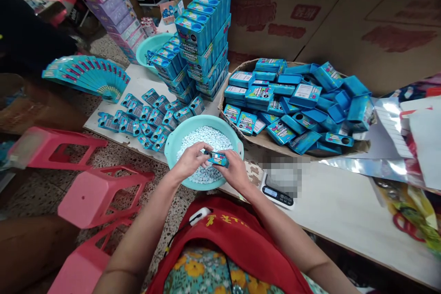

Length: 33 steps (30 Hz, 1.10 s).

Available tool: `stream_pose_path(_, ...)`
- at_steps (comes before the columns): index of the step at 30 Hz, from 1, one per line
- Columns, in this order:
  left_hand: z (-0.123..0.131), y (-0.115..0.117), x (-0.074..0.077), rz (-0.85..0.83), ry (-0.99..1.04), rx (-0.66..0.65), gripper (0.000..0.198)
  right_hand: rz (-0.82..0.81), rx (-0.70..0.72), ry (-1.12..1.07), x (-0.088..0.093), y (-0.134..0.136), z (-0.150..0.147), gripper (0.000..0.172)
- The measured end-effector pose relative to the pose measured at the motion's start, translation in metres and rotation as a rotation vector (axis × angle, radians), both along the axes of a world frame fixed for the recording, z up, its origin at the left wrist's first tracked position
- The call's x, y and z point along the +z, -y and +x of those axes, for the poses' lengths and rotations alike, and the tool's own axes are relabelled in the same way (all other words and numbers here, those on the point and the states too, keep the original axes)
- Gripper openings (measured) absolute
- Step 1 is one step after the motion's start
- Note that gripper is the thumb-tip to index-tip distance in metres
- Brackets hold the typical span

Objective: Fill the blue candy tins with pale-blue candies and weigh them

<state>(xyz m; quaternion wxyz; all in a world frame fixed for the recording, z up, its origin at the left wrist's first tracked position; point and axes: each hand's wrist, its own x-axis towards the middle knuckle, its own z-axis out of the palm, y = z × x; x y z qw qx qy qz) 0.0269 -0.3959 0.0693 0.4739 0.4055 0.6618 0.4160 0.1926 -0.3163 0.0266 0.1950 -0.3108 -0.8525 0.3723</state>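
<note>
My right hand (236, 167) grips a small blue candy tin (219, 159) with its top turned up, above a turquoise basin (171, 149). The basin holds many small pale-blue candies (206, 136). My left hand (192, 160) is at the tin's left end, its fingers pinched together beside the dark opening; what they hold, if anything, is too small to make out. Left of the basin, several small blue tins (151, 115) stand in rows on the white table (330, 197).
A cardboard tray (223, 96) heaped with blue tins (289, 101) lies to the right, behind a small digital scale (278, 194). Stacked blue tins (203, 41) rise at the back. Pink stools (84, 197) stand at left, below fanned blue packaging (86, 76). Red-handled scissors (406, 227) lie far right.
</note>
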Motion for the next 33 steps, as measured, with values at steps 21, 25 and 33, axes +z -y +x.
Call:
stream_pose_path(21, -0.005, 0.036, -0.04, 0.095, -0.549, 0.116, 0.063, -0.139, 0.005, -0.154, -0.006, -0.007, -0.012, 0.034)
stream_pose_path(25, -0.009, 0.058, -0.014, 0.081, -0.453, 0.158, 0.047, -0.253, 0.145, -0.256, 0.009, 0.017, -0.044, 0.041)
stream_pose_path(33, -0.095, 0.193, -0.032, -0.288, -0.548, 1.03, 0.039, -0.902, 0.43, -0.23, 0.011, 0.121, -0.11, 0.058)
